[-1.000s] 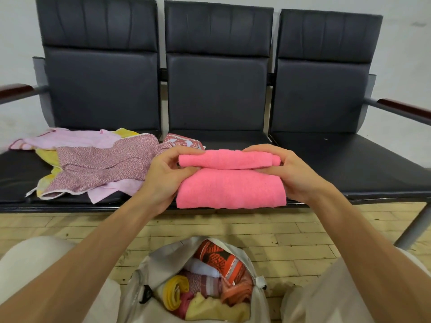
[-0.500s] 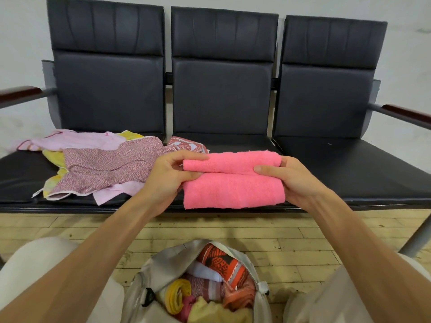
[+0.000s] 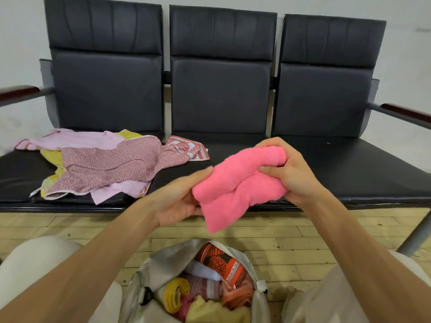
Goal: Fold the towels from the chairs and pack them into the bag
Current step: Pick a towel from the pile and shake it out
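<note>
A folded bright pink towel point(image 3: 235, 183) hangs in the air in front of the middle seat, tilted with its right end higher. My right hand point(image 3: 286, 173) grips that right end, fingers curled round it. My left hand point(image 3: 179, 197) holds the lower left end, its fingers behind the cloth. Below, between my knees, a grey bag point(image 3: 163, 264) stands unzipped with several rolled towels inside. A heap of unfolded towels point(image 3: 107, 164), pink, yellow and patterned, lies on the left seat.
Three joined black chairs point(image 3: 221, 89) stand against a white wall, with wooden armrests at both ends. A metal chair leg point(image 3: 417, 231) slants to the floor at the right. The floor is pale wooden boards.
The pink towel has left the seat edge and now hangs lifted and tilted between both hands. My right hand has closed round its right end. The camera has dipped slightly.
</note>
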Demonstrator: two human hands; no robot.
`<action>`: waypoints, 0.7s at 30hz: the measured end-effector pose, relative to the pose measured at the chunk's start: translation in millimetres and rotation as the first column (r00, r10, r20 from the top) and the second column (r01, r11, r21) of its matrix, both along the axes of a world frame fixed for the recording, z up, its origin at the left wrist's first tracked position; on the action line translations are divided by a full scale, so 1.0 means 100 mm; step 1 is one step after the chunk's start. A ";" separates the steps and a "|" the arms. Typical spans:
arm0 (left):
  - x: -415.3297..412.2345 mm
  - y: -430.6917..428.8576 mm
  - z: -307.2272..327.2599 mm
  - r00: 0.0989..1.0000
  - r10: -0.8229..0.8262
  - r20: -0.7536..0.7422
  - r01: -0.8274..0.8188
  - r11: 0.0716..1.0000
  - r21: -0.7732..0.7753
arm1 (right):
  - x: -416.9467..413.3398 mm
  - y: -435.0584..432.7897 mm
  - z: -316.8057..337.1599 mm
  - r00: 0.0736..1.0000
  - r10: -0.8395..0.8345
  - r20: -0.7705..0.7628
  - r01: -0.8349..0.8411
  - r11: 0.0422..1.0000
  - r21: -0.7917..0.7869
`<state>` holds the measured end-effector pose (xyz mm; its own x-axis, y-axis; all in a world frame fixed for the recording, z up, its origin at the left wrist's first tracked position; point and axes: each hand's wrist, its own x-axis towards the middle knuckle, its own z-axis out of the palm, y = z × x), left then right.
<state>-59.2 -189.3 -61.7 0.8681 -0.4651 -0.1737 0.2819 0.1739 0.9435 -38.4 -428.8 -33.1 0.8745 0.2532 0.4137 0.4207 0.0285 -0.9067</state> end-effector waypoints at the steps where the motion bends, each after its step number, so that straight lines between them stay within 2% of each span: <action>1: -0.02 -0.01 -0.01 0.998 -0.051 -0.024 0.052 0.997 0.052 | 0.00 0.01 0.00 1.000 -0.004 0.016 0.004 1.000 0.000; 4: -0.05 -0.02 -0.02 0.992 -0.115 -0.047 0.119 0.987 0.104 | 0.01 0.00 -0.01 0.999 -0.002 0.041 0.002 1.000 0.009; 7: -0.03 0.02 0.00 0.998 -0.054 0.009 0.054 0.995 0.087 | 0.01 -0.03 -0.01 0.999 0.033 0.033 -0.034 0.999 0.007; 12: 0.02 0.08 0.02 0.982 0.075 0.175 -0.104 0.982 0.161 | 0.06 -0.11 -0.03 0.985 0.104 -0.137 -0.113 0.992 -0.060; 16: 0.07 0.15 0.07 0.887 0.142 0.440 -0.290 0.912 0.291 | 0.07 -0.17 0.03 0.936 0.241 -0.255 -0.288 0.943 -0.165; 19: 0.08 0.20 0.07 0.784 0.027 0.620 -0.321 0.873 0.368 | 0.06 -0.07 0.04 0.969 0.161 -0.189 -0.220 0.908 -0.357; 21: 0.08 0.20 0.05 0.717 -0.109 0.688 -0.298 0.845 0.444 | 0.04 0.04 0.02 0.990 0.118 -0.078 -0.141 0.799 -0.585</action>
<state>-50.8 -169.4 -56.3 0.8708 -0.3963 0.2911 -0.4437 -0.3781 0.8125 -34.3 -425.2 -31.5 0.8272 0.5494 0.1181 0.4188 -0.4626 -0.7814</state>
